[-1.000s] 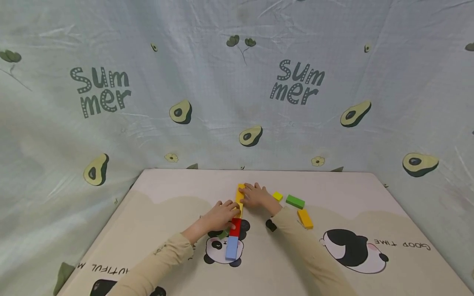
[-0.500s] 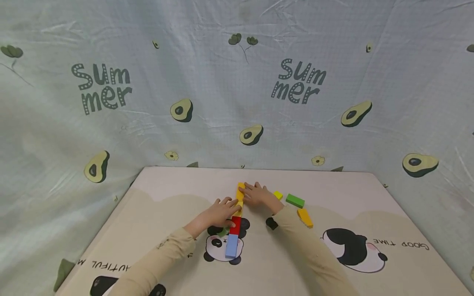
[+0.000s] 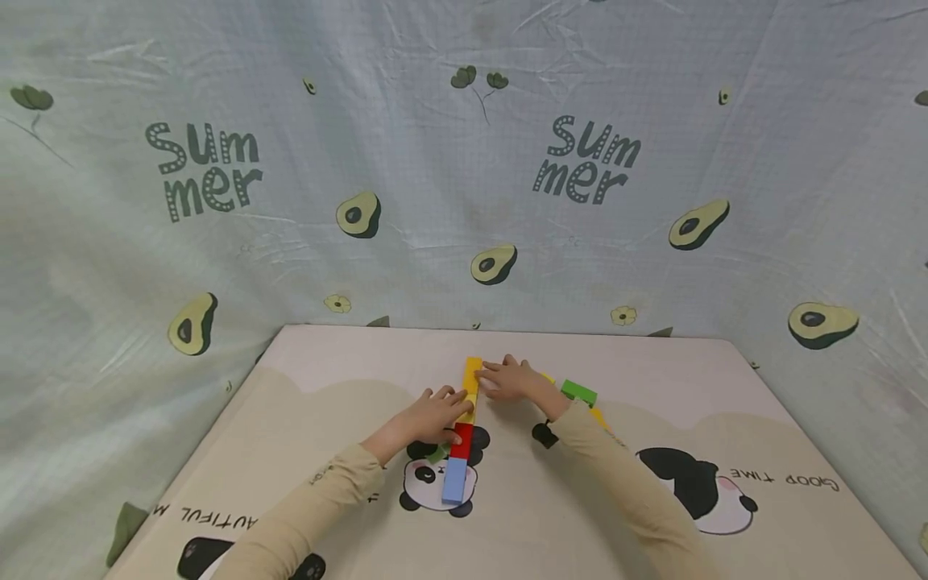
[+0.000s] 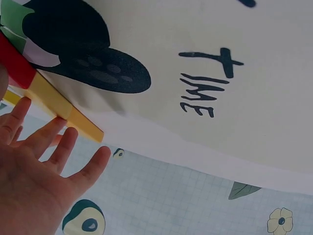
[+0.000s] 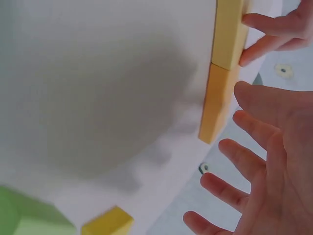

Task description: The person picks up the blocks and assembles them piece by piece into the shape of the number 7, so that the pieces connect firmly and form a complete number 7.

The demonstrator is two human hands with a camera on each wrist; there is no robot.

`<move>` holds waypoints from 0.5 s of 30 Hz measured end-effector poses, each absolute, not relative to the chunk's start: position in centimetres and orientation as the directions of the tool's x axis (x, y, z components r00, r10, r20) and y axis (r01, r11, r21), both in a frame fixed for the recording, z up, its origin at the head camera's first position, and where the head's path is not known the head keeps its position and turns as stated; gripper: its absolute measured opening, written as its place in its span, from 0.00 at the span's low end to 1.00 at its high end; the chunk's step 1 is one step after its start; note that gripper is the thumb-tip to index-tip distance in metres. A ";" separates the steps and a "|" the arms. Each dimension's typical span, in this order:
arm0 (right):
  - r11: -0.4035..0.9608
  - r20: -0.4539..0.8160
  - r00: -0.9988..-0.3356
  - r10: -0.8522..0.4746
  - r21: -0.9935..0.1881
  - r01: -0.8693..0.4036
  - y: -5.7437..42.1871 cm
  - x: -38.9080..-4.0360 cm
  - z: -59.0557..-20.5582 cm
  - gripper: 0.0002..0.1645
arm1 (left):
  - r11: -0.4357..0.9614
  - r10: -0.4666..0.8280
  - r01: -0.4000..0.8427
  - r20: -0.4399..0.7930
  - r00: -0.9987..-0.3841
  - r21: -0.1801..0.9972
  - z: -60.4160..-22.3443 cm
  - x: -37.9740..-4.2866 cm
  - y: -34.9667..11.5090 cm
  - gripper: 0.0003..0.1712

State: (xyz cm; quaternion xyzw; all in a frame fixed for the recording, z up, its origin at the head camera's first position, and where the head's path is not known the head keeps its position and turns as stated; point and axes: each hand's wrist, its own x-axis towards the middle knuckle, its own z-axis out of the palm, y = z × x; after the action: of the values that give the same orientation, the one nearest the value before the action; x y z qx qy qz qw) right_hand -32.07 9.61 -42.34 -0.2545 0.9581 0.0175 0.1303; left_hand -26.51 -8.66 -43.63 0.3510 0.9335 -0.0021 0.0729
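A straight row of blocks runs away from me: a blue block (image 3: 454,481), a red block (image 3: 461,441), a pale yellow block (image 5: 228,39), then an orange-yellow block (image 3: 473,374) at the far end. My left hand (image 3: 428,417) lies along the row's left side, fingers spread, fingertips at the yellow blocks and thumb by the red one. A green piece (image 3: 438,453) shows partly under that hand. To the right of the far block is my right hand (image 3: 515,381). Its fingers are loosely spread, holding nothing, and the right wrist view shows the thumb tip beside the orange-yellow block.
Right of the row lie a green block (image 3: 580,392), a small yellow block (image 5: 110,221) and another orange-yellow block (image 3: 598,416), the last partly covered by the right sleeve. The tabletop (image 3: 348,358) has printed pandas and lettering. A patterned cloth (image 3: 406,161) hangs behind it.
My right hand has shifted rightward off the far block, and its arm now covers more of the loose blocks. The left hand and the row stay nearly the same.
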 end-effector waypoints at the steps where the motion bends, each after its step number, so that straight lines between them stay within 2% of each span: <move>1: 0.868 -0.253 -0.837 -0.486 -0.032 -0.495 9.7 -31.9 -42.2 0.28 | 0.753 0.655 0.656 -0.136 -0.743 0.045 -43.6 -26.5 -8.7 0.30; 8: 0.824 -0.173 -0.814 -0.555 0.022 -0.567 11.4 -31.3 -41.3 0.30 | 0.747 0.662 0.664 -0.138 -0.736 0.043 -43.7 -26.6 -8.7 0.31; 15: 0.781 -0.074 -0.784 -0.617 0.060 -0.621 14.0 -31.0 -39.7 0.26 | 0.739 0.673 0.670 -0.131 -0.728 0.068 -43.7 -26.6 -8.8 0.29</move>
State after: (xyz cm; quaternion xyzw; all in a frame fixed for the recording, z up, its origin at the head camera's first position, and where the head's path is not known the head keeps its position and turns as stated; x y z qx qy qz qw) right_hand -31.02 13.97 -39.68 -0.3280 0.9435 0.0407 0.0250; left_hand -26.62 -8.77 -43.69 0.3612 0.9296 0.0082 0.0736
